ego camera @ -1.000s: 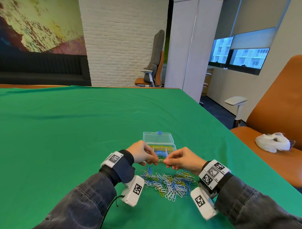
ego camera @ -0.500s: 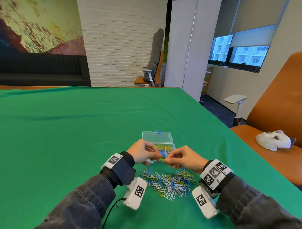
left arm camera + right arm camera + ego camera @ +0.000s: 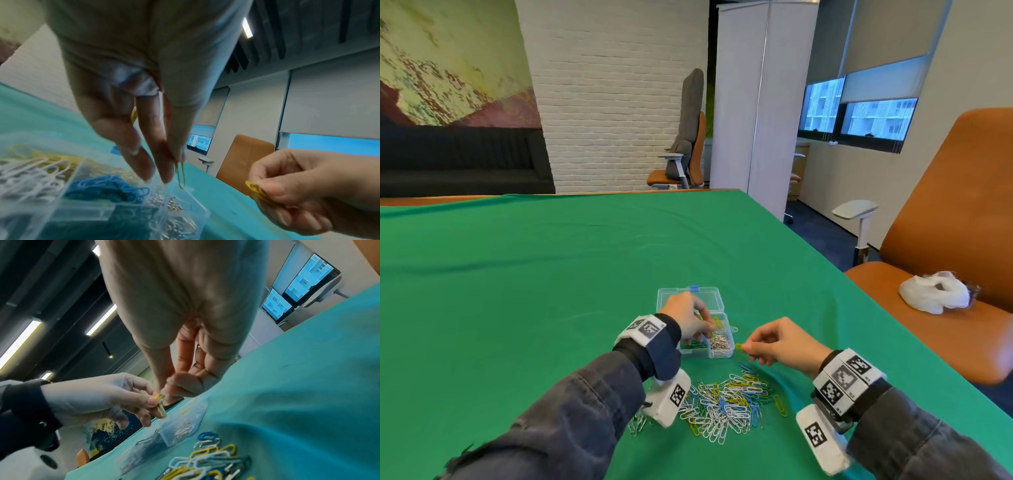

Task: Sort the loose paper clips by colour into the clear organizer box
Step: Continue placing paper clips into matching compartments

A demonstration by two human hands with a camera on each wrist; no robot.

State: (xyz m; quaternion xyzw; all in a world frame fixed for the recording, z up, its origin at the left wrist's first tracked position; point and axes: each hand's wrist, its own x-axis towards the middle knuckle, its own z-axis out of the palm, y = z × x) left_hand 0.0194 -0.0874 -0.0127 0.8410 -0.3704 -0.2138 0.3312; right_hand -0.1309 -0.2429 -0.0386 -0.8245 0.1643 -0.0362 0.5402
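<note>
1. Two clips on the go right now, one per hand. From the head view, my left hand [image 3: 690, 320] is hovering over the clear organizer box [image 3: 726, 327], fingers pointing down into it, and my right hand [image 3: 779, 342] sits at about 3 o'clock from the box, pinching a yellow clip [image 3: 739, 346] just off the box's right wall. The loose pile [image 3: 726, 402] is at 6 o'clock from the box, still pretty big, so I'd say there's plenty of sorting left.

2. Left wrist view: thumb and forefinger are pressed together on a thin yellowish clip [image 3: 180, 176], which dangles right above the box. Below I can see white, blue [image 3: 107, 188] and silver compartments, with a yellow patch at the far left. So I'd call this the drop step. Next I need to move toward the yellow section before letting go, because I'm hanging near the silver/blue divider.

3. Right wrist view: my right thumb and fingers are clamped on the other yellow clip, close by the left fingertips [image 3: 152, 401]. The box is blurry underneath. That one should follow into the same compartment.
</note>
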